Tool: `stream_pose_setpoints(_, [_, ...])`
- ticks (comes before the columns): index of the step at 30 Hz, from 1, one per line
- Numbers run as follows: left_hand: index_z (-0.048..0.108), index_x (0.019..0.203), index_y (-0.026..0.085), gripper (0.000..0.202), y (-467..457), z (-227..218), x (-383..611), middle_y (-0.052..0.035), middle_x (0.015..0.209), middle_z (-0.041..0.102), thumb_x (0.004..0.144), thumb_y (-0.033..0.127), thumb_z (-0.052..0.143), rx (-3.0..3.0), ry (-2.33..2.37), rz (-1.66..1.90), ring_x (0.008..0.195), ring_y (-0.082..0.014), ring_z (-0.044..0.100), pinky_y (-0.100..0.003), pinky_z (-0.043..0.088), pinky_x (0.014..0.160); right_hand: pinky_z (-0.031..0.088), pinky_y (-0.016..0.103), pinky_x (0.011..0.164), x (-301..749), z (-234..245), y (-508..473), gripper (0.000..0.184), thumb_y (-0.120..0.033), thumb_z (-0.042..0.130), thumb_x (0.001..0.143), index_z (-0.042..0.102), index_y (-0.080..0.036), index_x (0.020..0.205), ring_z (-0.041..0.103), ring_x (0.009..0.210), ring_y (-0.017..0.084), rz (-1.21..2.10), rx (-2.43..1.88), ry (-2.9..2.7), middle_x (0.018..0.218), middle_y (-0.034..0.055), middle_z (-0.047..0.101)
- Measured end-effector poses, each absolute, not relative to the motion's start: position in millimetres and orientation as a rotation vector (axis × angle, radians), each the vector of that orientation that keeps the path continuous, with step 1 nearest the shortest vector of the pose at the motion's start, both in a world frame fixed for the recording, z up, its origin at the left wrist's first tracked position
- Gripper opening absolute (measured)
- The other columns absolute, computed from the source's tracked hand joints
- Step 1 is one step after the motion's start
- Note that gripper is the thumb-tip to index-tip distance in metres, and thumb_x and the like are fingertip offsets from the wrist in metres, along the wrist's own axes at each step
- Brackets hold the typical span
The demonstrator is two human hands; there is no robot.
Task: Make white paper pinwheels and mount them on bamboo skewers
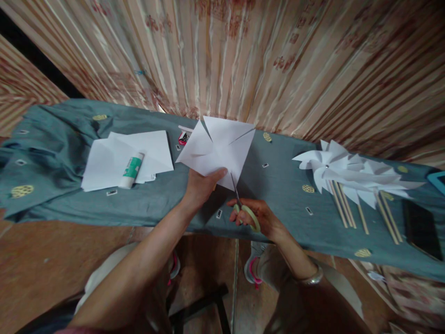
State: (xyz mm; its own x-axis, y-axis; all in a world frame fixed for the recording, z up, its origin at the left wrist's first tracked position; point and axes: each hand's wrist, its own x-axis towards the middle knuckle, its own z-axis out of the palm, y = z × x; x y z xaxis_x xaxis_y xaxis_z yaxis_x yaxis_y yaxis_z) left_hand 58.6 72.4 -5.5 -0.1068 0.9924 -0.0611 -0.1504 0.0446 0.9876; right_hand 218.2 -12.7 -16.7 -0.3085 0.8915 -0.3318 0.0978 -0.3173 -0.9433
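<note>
A white square sheet of paper (pixel 222 144) is held up over the table, with slits running inward from several of its corners. My left hand (pixel 201 186) grips its near edge, thumb on top and the other fingers hidden underneath. In my right hand (pixel 257 215) is a pair of scissors (pixel 252 218) with pale green handles, my fingers through the loops. The blades meet the paper at its near corner, just right of my left thumb.
On the left, a glue stick (pixel 132 170) lies on a stack of white paper (pixel 156 146). A small red box (pixel 183 138) sits behind the held sheet. Rightward are white paper pinwheels (pixel 333 167) on wooden sticks and a dark phone (pixel 422 227). A curtain (pixel 215 60) hangs behind the cloth-covered table (pixel 278 181).
</note>
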Motion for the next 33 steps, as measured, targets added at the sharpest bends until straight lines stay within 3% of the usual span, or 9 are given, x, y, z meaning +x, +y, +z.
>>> stream_pose_setpoints(6, [0.056, 0.063, 0.022, 0.023, 72, -5, 58, -0.0033, 0.058, 0.061, 0.056, 0.027, 0.078, 1.032, 1.177, 1.289, 0.089, -0.0289, 0.063, -0.038, 0.050, 0.074, 0.043, 0.024, 0.052, 217, -19, -13, 0.051, -0.059, 0.070, 0.069, 0.069, -0.016, 0.095, 0.054, 0.057, 0.012, 1.665, -1.310, -1.293, 0.066, 0.0011, 0.062])
stream_pose_setpoints(16, [0.059, 0.065, 0.022, 0.020, 69, -1, 51, -0.0001, 0.062, 0.061, 0.053, 0.023, 0.075, 1.090, 1.123, 1.197, 0.062, -0.0183, 0.055, -0.031, 0.045, 0.060, 0.044, 0.024, 0.053, 218, -20, -13, 0.049, -0.056, 0.072, 0.067, 0.069, -0.016, 0.095, 0.054, 0.057, 0.012, 1.681, -1.325, -1.259, 0.067, 0.0014, 0.063])
stream_pose_setpoints(23, [0.062, 0.070, 0.021, 0.022, 68, 0, 51, 0.0001, 0.067, 0.063, 0.051, 0.021, 0.074, 1.095, 1.127, 1.199, 0.060, -0.0174, 0.054, -0.030, 0.043, 0.058, 0.044, 0.024, 0.053, 217, -22, -13, 0.047, -0.053, 0.073, 0.067, 0.070, -0.016, 0.095, 0.054, 0.057, 0.012, 1.688, -1.339, -1.242, 0.065, 0.0008, 0.062])
stream_pose_setpoints(27, [0.060, 0.066, 0.020, 0.019, 70, -5, 50, 0.0016, 0.060, 0.060, 0.053, 0.020, 0.074, 1.100, 1.131, 1.192, 0.054, -0.0153, 0.051, -0.028, 0.040, 0.052, 0.044, 0.025, 0.053, 217, -24, -13, 0.048, -0.053, 0.075, 0.065, 0.069, -0.016, 0.095, 0.053, 0.055, 0.011, 1.688, -1.324, -1.207, 0.065, 0.0006, 0.062])
stream_pose_setpoints(33, [0.057, 0.060, 0.020, 0.017, 69, -5, 48, 0.0002, 0.058, 0.058, 0.055, 0.022, 0.073, 1.117, 1.118, 1.179, 0.058, -0.0174, 0.055, -0.030, 0.044, 0.056, 0.041, 0.022, 0.051, 216, -25, -14, 0.047, -0.048, 0.079, 0.061, 0.070, -0.016, 0.095, 0.052, 0.055, 0.010, 1.695, -1.348, -1.135, 0.061, -0.0020, 0.059])
